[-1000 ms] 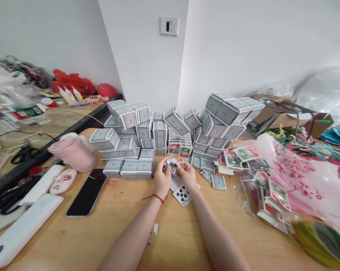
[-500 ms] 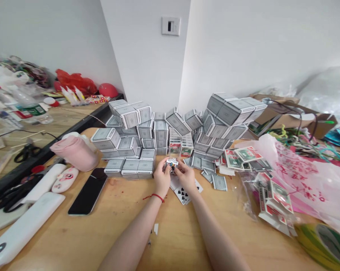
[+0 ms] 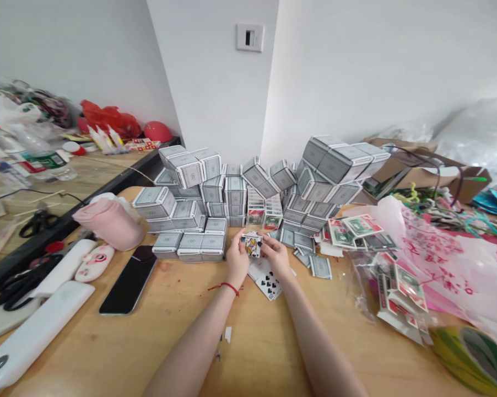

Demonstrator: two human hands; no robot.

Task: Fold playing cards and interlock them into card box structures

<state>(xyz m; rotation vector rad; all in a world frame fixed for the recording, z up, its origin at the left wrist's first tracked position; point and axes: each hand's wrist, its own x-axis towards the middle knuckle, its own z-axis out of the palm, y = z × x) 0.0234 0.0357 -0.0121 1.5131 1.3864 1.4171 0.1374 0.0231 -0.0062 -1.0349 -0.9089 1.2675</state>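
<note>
Between my two hands is a small bunch of playing cards (image 3: pixel 252 246), a picture card facing me. My left hand (image 3: pixel 237 257) grips the cards' left side, a red string bracelet round the wrist. The fingers of my right hand (image 3: pixel 276 255) close on the right side. Below them a ten of spades (image 3: pixel 270 282) lies face up on the table with other cards partly under it. Just beyond my hands stand two rows of red and white card boxes (image 3: pixel 255 216). Grey-backed cards (image 3: pixel 321 267) lie loose to the right.
Stacked blocks of grey-patterned cards rise at left (image 3: pixel 190 242) and right (image 3: pixel 335 160). A phone (image 3: pixel 128 281) and a pink roll (image 3: pixel 110 223) lie left. Opened card boxes (image 3: pixel 403 289), a printed plastic bag (image 3: pixel 430 259) and yellow-green tape (image 3: pixel 450 353) are on the right.
The cards in my hands have turned so that a picture card's face now shows. My right hand has shifted slightly to the right; the surrounding stacks stay put.
</note>
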